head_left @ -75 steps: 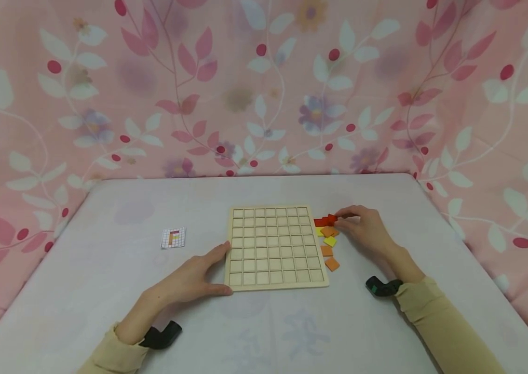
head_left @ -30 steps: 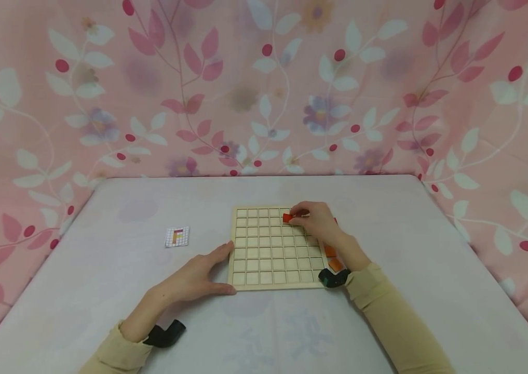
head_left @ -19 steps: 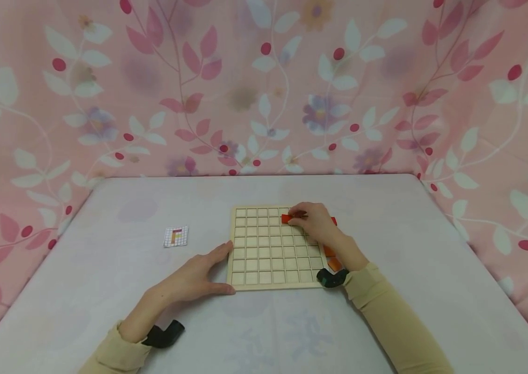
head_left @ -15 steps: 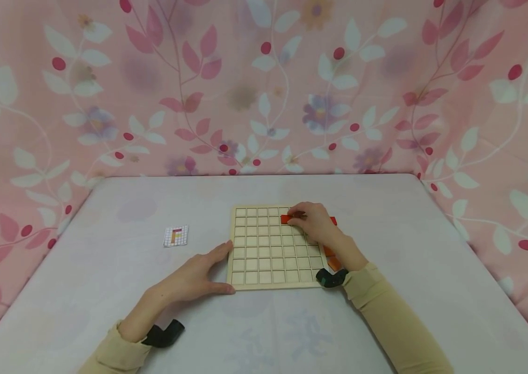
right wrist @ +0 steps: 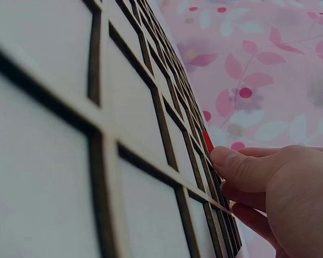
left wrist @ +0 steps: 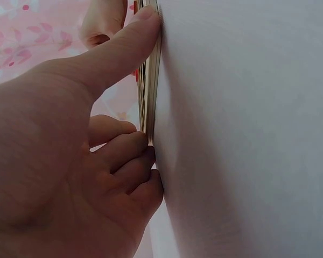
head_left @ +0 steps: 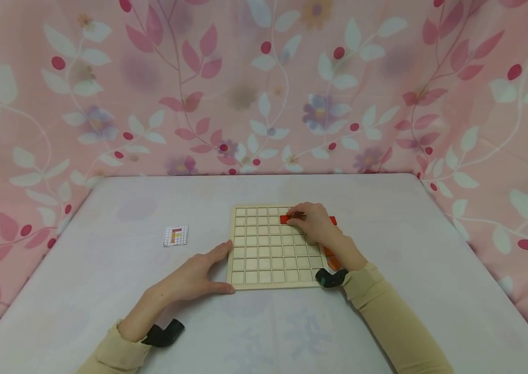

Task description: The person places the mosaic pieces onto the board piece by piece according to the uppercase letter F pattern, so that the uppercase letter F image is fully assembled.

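A square wooden grid board (head_left: 264,262) lies on the table. My left hand (head_left: 191,280) rests against its left side, thumb near the front left corner and fingers further back along the edge; the left wrist view shows the thumb along the board's edge. Over the back part of the board, my right hand (head_left: 312,221) pinches a red tile (head_left: 284,219) between thumb and fingers, low at a cell in the second row from the back. In the right wrist view only a sliver of the red tile (right wrist: 208,141) shows beyond the thumb.
Right of the board lie another red tile (head_left: 333,221) and orange tiles (head_left: 334,263), partly hidden by my right arm. A small printed grid card (head_left: 176,236) with a coloured pattern lies left of the board. A flowered pink cloth (head_left: 264,88) hangs behind the table.
My right hand has moved from the tile pile left over the board with a red tile. Over the last second the tile has slid slightly left and down. The left hand has stayed at the board's edge.
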The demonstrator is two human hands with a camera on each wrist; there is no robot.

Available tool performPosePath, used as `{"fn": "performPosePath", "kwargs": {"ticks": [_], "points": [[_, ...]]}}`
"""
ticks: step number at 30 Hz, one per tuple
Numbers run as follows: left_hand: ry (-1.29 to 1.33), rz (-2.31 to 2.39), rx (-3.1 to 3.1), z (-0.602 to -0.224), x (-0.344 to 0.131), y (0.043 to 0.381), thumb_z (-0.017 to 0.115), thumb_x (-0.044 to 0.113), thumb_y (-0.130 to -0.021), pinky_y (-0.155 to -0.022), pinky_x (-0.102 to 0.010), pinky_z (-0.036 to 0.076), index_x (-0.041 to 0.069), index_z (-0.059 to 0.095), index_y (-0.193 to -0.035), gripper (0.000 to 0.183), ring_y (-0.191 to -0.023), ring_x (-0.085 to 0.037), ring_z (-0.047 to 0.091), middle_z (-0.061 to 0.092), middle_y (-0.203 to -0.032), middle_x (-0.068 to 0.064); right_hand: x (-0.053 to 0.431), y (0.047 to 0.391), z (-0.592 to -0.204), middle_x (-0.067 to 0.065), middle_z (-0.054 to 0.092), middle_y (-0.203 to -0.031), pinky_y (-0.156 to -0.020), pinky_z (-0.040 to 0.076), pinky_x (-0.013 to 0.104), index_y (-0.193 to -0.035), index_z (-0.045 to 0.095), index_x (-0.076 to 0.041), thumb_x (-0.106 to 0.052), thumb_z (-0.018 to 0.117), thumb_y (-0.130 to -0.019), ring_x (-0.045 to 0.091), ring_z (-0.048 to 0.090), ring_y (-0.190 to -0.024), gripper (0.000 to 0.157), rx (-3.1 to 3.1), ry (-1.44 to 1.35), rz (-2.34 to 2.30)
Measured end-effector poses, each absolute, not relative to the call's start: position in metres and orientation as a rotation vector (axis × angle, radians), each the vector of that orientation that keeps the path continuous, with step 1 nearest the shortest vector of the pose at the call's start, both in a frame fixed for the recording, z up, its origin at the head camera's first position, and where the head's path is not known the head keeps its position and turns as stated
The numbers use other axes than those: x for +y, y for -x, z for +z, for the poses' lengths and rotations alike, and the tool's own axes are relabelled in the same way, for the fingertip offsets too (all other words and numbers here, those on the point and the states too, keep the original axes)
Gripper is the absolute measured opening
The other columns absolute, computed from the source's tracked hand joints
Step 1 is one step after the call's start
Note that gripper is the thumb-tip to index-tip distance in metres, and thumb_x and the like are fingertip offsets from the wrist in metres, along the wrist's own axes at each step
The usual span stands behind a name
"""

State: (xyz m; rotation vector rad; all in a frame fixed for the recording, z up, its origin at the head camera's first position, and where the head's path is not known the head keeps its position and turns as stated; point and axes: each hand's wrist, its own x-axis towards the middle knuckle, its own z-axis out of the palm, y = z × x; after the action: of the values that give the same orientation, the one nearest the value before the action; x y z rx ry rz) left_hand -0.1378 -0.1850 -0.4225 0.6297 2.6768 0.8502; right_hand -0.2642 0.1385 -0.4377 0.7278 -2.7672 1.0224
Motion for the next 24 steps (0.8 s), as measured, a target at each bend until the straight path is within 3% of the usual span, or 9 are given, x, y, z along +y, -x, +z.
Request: {"fn": "performPosePath", "kwargs": {"ticks": [24], "points": [[-0.618, 0.867, 2.675, -0.4237, -0.184, 0.1378, 0.082, 0.05, -0.078, -0.118, -0.05, 0.03, 0.013, 0.029, -0.158, 0.103, -0.148, -0.028, 0.032, 0.033, -0.162, -0.007, 0.1401, 0.2633, -0.4384, 0.007, 0.077, -0.101, -0.088, 0.056, 0.041, -0.101, 0.079, -0.01, -0.02, 0.081, -0.084, 0.026, 0.07, -0.099, 0.02, -2.739, -0.699, 1.042]]}}
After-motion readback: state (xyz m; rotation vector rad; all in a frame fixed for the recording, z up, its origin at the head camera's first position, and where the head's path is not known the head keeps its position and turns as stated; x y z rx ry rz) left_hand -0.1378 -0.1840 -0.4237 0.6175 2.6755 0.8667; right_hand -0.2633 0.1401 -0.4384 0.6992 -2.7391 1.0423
